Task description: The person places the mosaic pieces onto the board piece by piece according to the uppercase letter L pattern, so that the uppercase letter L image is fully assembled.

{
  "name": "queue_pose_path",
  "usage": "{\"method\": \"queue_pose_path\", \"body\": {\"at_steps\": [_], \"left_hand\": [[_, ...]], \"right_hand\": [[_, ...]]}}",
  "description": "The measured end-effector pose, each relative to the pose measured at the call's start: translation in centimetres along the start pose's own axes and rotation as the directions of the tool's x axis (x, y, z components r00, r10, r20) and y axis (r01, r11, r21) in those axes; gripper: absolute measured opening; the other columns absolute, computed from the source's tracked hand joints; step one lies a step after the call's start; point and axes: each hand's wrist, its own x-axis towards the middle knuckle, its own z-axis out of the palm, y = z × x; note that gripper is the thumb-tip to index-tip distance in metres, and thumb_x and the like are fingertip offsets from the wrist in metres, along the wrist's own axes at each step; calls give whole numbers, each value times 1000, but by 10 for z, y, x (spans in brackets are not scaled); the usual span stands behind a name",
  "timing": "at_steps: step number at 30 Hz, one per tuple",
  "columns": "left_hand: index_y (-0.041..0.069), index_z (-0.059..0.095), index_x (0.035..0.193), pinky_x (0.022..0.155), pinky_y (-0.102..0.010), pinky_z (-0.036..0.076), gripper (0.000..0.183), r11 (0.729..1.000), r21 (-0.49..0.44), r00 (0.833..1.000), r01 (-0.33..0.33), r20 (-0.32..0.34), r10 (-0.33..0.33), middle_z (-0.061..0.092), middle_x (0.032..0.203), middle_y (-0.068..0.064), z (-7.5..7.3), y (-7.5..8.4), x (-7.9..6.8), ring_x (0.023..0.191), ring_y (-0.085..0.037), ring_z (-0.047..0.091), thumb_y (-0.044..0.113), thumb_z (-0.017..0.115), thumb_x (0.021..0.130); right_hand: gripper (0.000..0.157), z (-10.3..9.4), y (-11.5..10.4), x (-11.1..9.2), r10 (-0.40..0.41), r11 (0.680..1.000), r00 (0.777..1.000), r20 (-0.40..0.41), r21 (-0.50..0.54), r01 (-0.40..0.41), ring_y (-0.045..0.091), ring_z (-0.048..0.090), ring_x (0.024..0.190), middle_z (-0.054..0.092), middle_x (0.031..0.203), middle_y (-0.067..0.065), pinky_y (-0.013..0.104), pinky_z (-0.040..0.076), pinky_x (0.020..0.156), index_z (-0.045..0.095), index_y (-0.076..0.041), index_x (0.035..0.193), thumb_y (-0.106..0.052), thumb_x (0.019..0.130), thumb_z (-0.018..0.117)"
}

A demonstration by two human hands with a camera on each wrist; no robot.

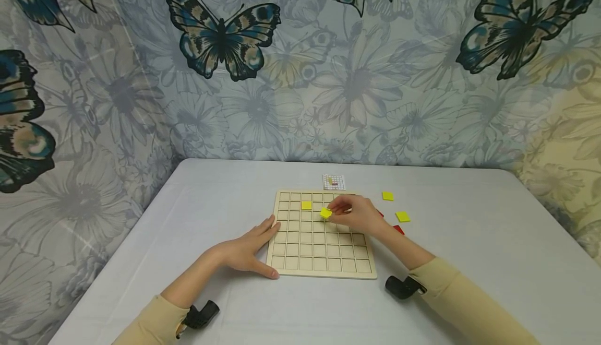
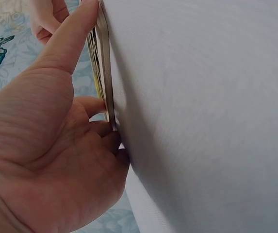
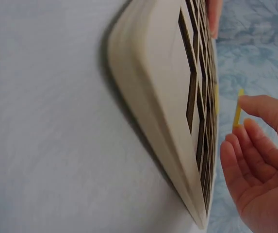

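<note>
A wooden grid board lies on the white table. My left hand rests at its front left corner, fingers spread along the left side and thumb by the front edge. Seen from the left wrist, that hand touches the board's edge. Over the upper part of the grid, my right hand pinches a yellow square tile. From the right wrist, this tile is held by thumb and fingertips, apart from the board. Another yellow tile sits in a cell near the top.
Right of the board lie two loose yellow tiles, one farther back and one nearer. A red tile shows beside my right forearm, with another red piece mostly hidden. A small printed grid card lies behind the board.
</note>
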Motion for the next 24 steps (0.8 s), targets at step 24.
{"method": "queue_pose_path", "body": {"at_steps": [24], "left_hand": [[9, 10, 157, 116, -51, 10, 113, 1000, -2, 1000, 0, 3, 0, -7, 163, -11, 0, 0, 1, 148, -29, -4, 53, 77, 78]], "right_hand": [[21, 24, -8, 19, -96, 994, 992, 86, -40, 100, 13, 59, 79, 65, 86, -3, 28, 51, 73, 70, -7, 97, -12, 80, 81]]}}
